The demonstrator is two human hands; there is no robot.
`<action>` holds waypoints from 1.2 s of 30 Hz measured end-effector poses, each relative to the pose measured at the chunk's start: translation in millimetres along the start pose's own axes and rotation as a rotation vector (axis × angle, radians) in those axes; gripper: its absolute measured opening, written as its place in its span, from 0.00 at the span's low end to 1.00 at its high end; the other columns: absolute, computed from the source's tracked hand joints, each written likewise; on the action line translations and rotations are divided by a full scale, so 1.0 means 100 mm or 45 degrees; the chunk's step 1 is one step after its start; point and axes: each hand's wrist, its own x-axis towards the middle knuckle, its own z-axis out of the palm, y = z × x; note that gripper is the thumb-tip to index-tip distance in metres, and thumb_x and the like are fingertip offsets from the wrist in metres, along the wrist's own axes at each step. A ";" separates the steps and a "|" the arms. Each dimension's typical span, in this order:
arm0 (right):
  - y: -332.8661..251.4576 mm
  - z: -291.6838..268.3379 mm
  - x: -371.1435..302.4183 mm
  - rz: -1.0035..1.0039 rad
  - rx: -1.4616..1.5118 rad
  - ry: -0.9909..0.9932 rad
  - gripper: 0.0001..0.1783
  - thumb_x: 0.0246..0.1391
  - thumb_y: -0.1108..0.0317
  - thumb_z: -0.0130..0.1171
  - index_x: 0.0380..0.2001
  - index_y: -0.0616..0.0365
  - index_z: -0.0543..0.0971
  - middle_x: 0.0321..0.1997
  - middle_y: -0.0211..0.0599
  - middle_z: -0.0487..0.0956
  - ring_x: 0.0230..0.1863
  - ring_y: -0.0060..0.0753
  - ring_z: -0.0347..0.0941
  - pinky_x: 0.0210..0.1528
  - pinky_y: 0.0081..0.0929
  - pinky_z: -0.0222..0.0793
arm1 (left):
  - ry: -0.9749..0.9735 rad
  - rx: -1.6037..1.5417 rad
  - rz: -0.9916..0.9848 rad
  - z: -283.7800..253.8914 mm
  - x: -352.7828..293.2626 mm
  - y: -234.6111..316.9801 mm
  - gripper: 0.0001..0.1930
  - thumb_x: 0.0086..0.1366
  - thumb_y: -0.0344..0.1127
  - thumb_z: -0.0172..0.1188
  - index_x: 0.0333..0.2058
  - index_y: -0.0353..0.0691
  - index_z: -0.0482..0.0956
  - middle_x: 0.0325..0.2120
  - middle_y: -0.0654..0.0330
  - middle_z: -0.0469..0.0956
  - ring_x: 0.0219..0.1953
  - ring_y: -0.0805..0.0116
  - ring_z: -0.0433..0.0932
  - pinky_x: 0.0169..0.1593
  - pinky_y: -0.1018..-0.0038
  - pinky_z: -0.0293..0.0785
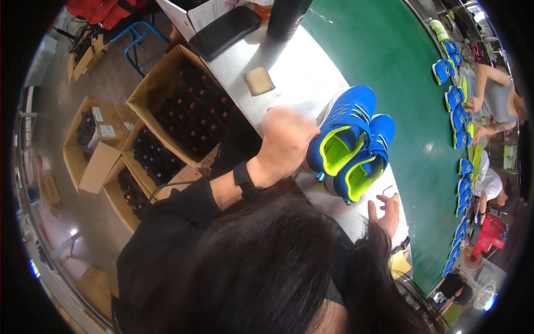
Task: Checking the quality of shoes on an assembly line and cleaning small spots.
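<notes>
- Green conveyor belt (384, 61) curves away on the right, with a line of blue sneakers (457, 111) along its far edge, where other people sit at work.
- Grey metal workbench (295, 72) runs beside the belt, from the top of the view down to the person's hands.
- Open cardboard cartons (167, 119) stand on the floor to the left of the bench, filled with small dark items.
- Pair of blue sneakers with lime-green lining (350, 147) sits side by side at the near end of the bench, by the belt's edge, openings facing the person.
- Black flat case (225, 30) lies at the far end of the bench, beside a dark cylinder (286, 16).
- Left hand (286, 142), blurred, is closed around the heel end of the nearer sneaker; a black wristband (242, 177) sits on that wrist.
- Right hand (384, 214) is spread open, fingers apart, just below the pair and not touching it.
- Tan sponge block (259, 81) lies alone mid-bench, well apart from the shoes.
</notes>
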 end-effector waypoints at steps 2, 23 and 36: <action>-0.06 0.07 0.03 -0.112 0.106 0.078 0.16 0.48 0.67 0.68 0.41 0.55 0.78 0.42 0.39 0.76 0.38 0.39 0.73 0.41 0.34 0.71 | -0.079 0.087 0.060 -0.01 0.01 -0.01 0.04 0.53 0.28 0.64 0.29 0.44 0.80 0.26 0.68 0.79 0.36 0.69 0.75 0.50 0.64 0.59; -0.38 0.29 0.10 -0.219 0.201 0.214 0.19 0.51 0.71 0.64 0.45 0.62 0.71 0.43 0.40 0.74 0.45 0.38 0.71 0.40 0.30 0.70 | -0.004 -0.024 -0.147 0.10 0.03 -0.12 0.03 0.55 0.30 0.59 0.29 0.45 0.76 0.26 0.65 0.77 0.35 0.66 0.75 0.47 0.64 0.60; -0.45 0.37 0.13 0.339 0.752 -0.133 0.26 0.64 0.59 0.55 0.56 0.67 0.63 0.49 0.52 0.75 0.44 0.38 0.76 0.41 0.33 0.74 | 0.043 0.456 -0.363 -0.59 -0.01 -0.51 0.05 0.53 0.27 0.61 0.26 0.42 0.73 0.26 0.59 0.75 0.36 0.59 0.74 0.42 0.62 0.64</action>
